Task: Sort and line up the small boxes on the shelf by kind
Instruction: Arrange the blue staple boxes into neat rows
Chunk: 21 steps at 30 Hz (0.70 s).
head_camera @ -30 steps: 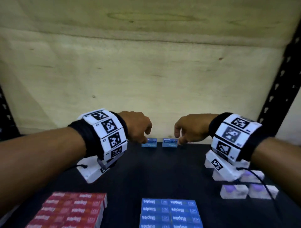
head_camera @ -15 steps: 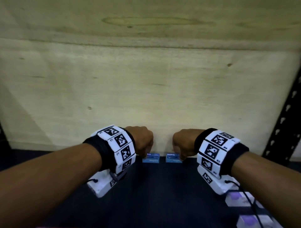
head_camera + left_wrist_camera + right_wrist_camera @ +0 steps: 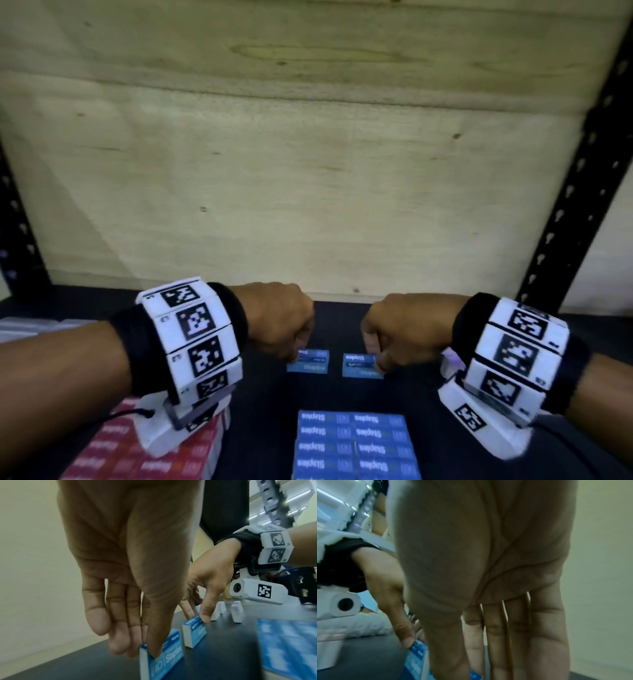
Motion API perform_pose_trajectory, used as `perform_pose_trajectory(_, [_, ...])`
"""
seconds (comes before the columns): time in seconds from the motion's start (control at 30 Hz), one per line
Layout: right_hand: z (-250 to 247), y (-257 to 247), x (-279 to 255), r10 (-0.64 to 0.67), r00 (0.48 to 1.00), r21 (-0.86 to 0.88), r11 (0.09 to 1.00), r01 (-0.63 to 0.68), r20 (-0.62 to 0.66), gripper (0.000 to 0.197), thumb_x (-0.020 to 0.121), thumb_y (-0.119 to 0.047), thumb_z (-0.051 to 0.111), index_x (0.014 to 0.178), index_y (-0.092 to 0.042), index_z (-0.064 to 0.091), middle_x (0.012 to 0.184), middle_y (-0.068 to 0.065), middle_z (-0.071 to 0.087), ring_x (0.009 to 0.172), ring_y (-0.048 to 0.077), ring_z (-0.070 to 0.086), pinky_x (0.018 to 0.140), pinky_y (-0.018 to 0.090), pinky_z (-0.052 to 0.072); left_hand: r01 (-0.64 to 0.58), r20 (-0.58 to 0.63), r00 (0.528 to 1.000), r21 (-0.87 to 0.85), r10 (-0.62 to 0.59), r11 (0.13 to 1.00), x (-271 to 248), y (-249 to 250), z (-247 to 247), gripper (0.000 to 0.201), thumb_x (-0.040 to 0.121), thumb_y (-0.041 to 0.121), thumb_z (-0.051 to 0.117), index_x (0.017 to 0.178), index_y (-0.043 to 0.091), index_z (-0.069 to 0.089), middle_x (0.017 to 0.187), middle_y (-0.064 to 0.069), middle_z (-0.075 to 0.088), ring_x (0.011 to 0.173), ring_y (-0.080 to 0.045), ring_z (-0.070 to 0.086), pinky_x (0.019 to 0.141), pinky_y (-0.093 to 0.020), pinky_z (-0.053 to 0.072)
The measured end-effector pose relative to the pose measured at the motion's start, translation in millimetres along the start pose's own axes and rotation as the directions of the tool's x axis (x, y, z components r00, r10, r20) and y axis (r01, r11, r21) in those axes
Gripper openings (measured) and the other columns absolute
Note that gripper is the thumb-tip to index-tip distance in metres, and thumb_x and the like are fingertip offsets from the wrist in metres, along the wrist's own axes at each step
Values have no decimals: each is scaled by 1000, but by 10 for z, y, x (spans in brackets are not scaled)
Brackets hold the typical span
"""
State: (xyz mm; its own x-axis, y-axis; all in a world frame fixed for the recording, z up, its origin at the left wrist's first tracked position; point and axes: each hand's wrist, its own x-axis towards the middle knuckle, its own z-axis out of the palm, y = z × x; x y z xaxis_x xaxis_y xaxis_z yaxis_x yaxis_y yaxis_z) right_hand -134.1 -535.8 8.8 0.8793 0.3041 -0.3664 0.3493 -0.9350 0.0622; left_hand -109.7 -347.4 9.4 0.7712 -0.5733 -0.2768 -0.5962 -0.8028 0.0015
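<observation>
Two small blue staples boxes lie side by side on the dark shelf (image 3: pixel 342 394), a short way out from the back wall. My left hand (image 3: pixel 291 346) pinches the left blue box (image 3: pixel 310 361) between thumb and fingers; the left wrist view shows that grip on this box (image 3: pixel 169 657). My right hand (image 3: pixel 376 356) pinches the right blue box (image 3: pixel 359 366) the same way, which the left wrist view also shows (image 3: pixel 195 630). Just in front of them lies a block of blue staples boxes (image 3: pixel 354 445) in neat rows.
A block of red boxes (image 3: pixel 137 455) lies at the front left, partly under my left wrist camera. White boxes with purple tops (image 3: pixel 450 361) stand at the right behind my right wrist. A plywood back wall (image 3: pixel 308 205) and black uprights (image 3: pixel 565 205) bound the shelf.
Both hands have drawn the two blue boxes away from the back wall toward the blue block. My head view has shifted, so the red and blue blocks are back in sight.
</observation>
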Motion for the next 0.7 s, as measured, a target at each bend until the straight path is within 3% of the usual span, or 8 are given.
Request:
perform_pose_trajectory(0.07, [75,-51,-146,-17,1000,24,1000,17,-5,16,88,-35,70,99,-24,67,85,-11,61,82,13,57,73,26,46,-14,11,1000,3,14,1000,-129,40,34,7,88,18,68,93,21,72,79,12,62,70,-7,57,72,-26,52])
perform_pose_trajectory(0.17, [139,-81,-321,-33,999,45,998,33,2,15,87,-38,70,96,-27,66,81,-13,61,82,11,59,77,27,50,-39,23,999,5,39,999,-279,78,78,11,86,20,70,96,21,73,82,11,68,75,-5,59,79,-28,55])
perform_pose_trajectory(0.33, [152,-73,-517,-11,999,115,993,7,41,13,89,-36,68,96,-25,66,89,-5,74,76,9,62,76,27,51,-55,36,998,-26,56,998,-441,113,127,13,83,19,66,92,24,74,91,12,74,79,-7,66,81,-29,57])
perform_pose_trajectory(0.47, [175,-39,-605,-4,995,232,973,-20,100,10,93,-27,62,101,-23,67,80,-5,74,71,7,66,80,31,56,-37,71,996,-118,46,992,-487,116,167,16,83,16,65,93,23,75,91,11,75,83,-7,69,84,-32,57])
perform_pose_trajectory(0.6, [192,-46,-640,-15,996,290,957,-11,86,13,96,-19,56,102,-20,68,85,-6,73,70,5,65,78,28,56,-32,60,997,-141,41,989,-495,127,174,19,87,23,66,103,30,73,82,19,69,75,2,61,78,-19,53])
perform_pose_trajectory(0.7, [211,-60,-619,-19,997,287,958,-2,70,14,96,-21,56,103,-21,69,91,-3,76,71,5,66,79,27,55,-54,65,996,-183,67,982,-477,143,160,24,89,20,62,109,30,72,90,11,74,73,5,60,73,-12,47])
